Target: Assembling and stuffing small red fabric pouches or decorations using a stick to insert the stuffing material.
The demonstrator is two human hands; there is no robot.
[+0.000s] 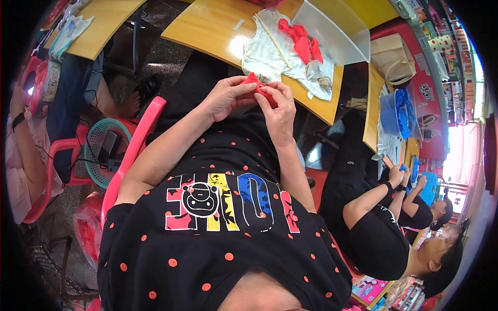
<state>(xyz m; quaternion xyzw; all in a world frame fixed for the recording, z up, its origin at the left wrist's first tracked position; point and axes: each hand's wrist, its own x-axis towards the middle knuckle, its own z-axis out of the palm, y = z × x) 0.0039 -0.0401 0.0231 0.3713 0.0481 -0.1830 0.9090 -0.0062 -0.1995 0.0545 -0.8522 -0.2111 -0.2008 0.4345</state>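
Between my two hands is a small piece of red fabric (252,79), pinched by the fingertips of both. My left hand (228,96) is closed on its left side, thumb and forefinger together. My right hand (279,106) grips the right side with bent fingers. The hands meet just off the near edge of the wooden table (202,26). Beyond them a white cloth (259,52) lies on the table, bearing more red fabric pieces (298,41), a thin stick (272,39) and a small clear bag (315,70).
A translucent plastic bin (334,31) stands at the table's far right. At left are a pink chair arm (140,129) and a turquoise basket (92,150) holding a dark device. Co-workers sit on both sides. A blue container (394,116) and a beige bag (391,57) are farther right.
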